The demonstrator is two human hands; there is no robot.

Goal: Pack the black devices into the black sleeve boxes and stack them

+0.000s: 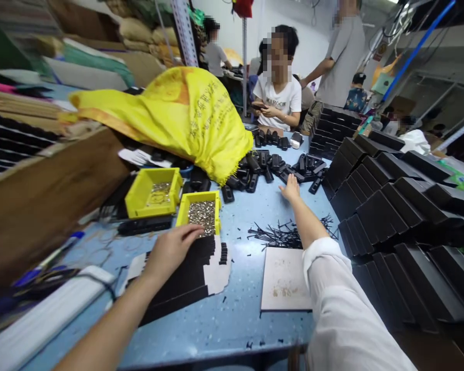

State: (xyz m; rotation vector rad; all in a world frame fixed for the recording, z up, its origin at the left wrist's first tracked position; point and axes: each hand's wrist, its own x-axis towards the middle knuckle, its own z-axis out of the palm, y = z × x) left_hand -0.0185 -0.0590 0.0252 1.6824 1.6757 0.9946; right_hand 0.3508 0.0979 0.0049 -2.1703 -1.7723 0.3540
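Honestly, from my remote seat I watch the left hand point(178, 248) first: its thumb and fingertips sit close together at the front of a yellow bin point(217, 211) of small metal parts point(203, 212), and I cannot tell whether they pinch one. Knocking that rim could spill the parts. The right hand point(290, 189) reaches out, thumb spread from the fingers, beside loose black pieces point(254, 164); I can't make out any contact. Its sleeve point(332, 268) could drag the thin black strips point(274, 234) near the pale board point(284, 281), and an elbow bumping the stacked black boxes point(379, 203) might topple them. Bits litter the speckled blue table point(245, 324). A yellow sack point(178, 113) slumps across its far left; opposite, a person point(279, 98) holds a phone point(259, 106), with others behind.
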